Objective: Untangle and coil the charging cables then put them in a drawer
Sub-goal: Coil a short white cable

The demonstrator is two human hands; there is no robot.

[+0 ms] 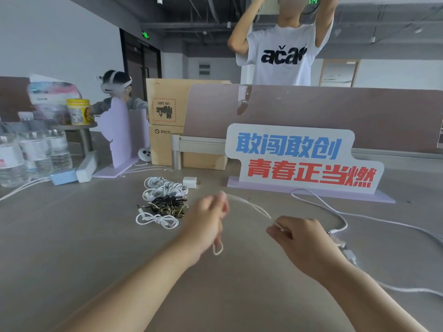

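A white charging cable [249, 205] stretches in the air between my two hands, blurred by motion. My left hand [207, 221] grips one part of it, and a small loop of the cable [217, 248] hangs below that fist. My right hand [296, 238] pinches the cable farther along. Left of my hands, a pile of coiled cables [165, 200] lies on the grey table [72, 236]: white ones, a black one and a camouflage-patterned one. Another long white cable [335, 213] trails loose across the table on the right.
A white charger plug [189, 182] sits behind the pile. A slogan sign [302, 159] on a lilac base stands ahead, cardboard boxes [167, 123] and water bottles [31, 154] at the left. Two other people are beyond the desk divider [335, 111].
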